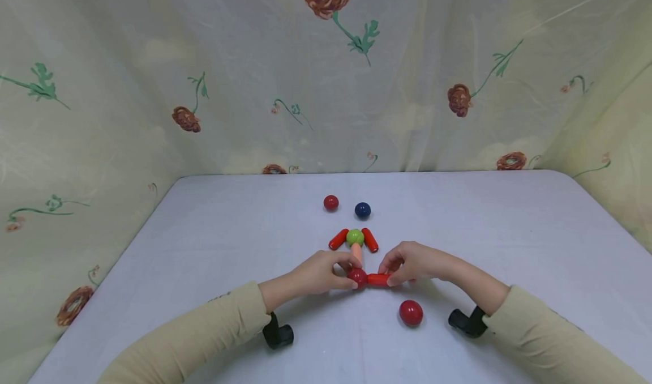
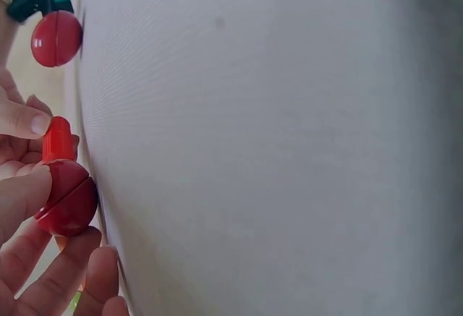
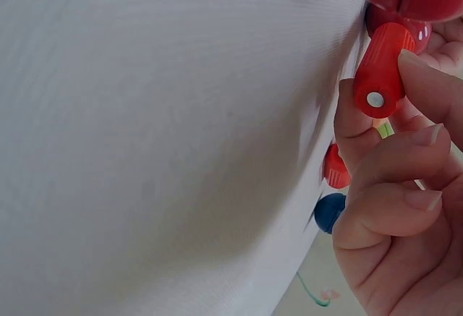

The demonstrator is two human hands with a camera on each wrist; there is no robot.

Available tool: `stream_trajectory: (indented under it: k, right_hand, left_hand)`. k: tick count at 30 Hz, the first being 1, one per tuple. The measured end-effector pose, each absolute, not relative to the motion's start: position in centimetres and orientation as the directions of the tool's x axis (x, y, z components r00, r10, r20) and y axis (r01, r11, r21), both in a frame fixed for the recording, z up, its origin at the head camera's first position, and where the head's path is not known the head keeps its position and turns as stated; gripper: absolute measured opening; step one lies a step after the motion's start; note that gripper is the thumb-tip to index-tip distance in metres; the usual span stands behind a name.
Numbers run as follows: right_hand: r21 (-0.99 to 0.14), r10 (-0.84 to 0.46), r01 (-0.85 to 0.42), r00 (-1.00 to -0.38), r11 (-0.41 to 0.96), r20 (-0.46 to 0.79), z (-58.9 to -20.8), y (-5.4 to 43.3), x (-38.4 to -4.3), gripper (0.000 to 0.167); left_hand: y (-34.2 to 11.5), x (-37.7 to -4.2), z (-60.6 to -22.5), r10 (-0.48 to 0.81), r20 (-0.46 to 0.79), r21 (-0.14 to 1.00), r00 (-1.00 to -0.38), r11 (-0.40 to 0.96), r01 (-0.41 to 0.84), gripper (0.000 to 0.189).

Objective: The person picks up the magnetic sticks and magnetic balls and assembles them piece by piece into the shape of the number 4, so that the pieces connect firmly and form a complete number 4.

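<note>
My left hand pinches a shiny red ball between thumb and fingers; a seam runs round the ball in the left wrist view. With thumb and index finger my right hand holds a red ribbed stick, its inner end against that ball. A silvery disc sits in the stick's other end. From the red ball a peach stick runs away to a green ball. Two more red sticks, one left and one right, slant out from the green ball.
One loose red ball lies nearer me, below the right hand. Farther back are another red ball and a dark blue ball. A white cloth covers the table; a flowered curtain hangs behind it.
</note>
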State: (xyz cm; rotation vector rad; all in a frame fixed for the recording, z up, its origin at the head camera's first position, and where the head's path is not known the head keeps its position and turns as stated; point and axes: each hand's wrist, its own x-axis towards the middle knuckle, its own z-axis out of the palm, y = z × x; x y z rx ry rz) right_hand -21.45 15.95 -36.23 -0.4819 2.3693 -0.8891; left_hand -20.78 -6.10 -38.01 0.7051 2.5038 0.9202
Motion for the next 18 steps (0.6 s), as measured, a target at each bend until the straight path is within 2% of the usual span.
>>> stream_trajectory:
  k: [18]
  right_hand:
    - [-0.691, -0.496, -0.119, -0.782, 0.713, -0.377, -36.04, 16.08, -21.43, 0.020]
  left_hand:
    - [-6.10, -20.79, -38.03, 0.547, -0.182, 0.693, -0.817, 0.661, 0.288, 0.024]
